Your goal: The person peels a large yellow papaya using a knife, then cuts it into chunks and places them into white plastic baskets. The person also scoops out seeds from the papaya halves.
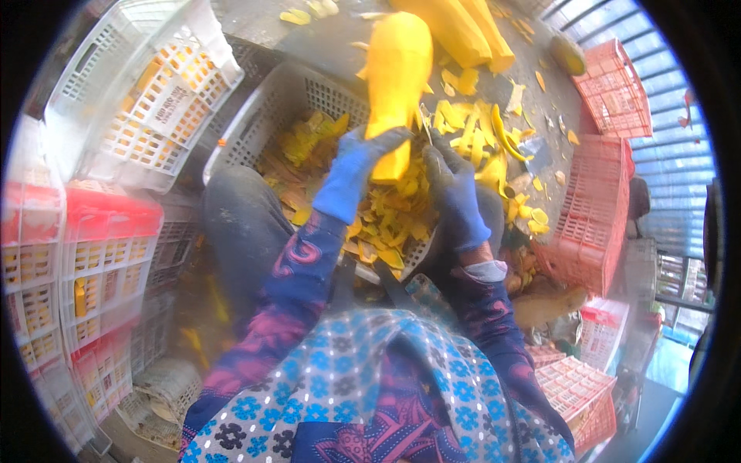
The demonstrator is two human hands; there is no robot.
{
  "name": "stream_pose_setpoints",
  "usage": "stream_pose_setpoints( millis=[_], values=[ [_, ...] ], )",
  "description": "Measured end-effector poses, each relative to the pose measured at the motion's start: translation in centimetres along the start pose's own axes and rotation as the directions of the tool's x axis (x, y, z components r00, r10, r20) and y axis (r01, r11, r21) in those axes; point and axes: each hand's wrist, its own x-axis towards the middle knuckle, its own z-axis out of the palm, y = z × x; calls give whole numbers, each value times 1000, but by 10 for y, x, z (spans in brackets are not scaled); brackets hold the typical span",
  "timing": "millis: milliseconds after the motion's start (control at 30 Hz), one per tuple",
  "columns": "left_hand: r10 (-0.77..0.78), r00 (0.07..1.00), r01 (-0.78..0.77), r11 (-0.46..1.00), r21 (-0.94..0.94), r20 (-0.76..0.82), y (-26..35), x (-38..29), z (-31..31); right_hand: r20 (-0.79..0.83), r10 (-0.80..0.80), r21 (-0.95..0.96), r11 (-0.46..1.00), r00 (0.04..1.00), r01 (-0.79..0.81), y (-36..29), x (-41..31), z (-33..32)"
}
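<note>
A long, peeled yellow squash (399, 63) is held near its narrow end by my left hand (367, 153), in a blue glove with dark fingers. My right hand (454, 179), gloved alike, grips a thin metal tool (425, 124), perhaps a peeler or knife, close beside the squash. The fingers hide most of that tool. Under both hands, between my knees, stands a grey plastic crate (252, 118) with yellow peelings (399, 217) in it.
More peeled squash (454, 35) lie ahead on the grey surface, with loose peel strips (477, 130) to the right. White crates (156, 110) of yellow pieces are stacked at left. Red crates (590, 208) stand at right, by an unpeeled squash (567, 55).
</note>
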Motion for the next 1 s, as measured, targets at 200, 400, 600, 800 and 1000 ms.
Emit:
stream_pose_setpoints(
  millis=[200,400,600,800,1000],
  values=[
    [-134,989,147,936,-320,61,-16,-8,-7,-33,276,435,869,961,-235,12,-2,28],
    [-56,993,92,923,-375,105,-26,1,-2,-107,-6,97,995,994,16,21,23,8],
    [-78,995,91,971,-221,66,-18,-3,1,14,4,-118,993,1000,-3,14,16,0],
    [-44,993,77,950,-302,113,-12,-4,-7,203,227,-149,969,953,-199,5,-52,-42],
    [164,982,-141,966,-217,94,-5,15,7,-188,-196,-294,946,962,135,69,40,-66]
  ],
)
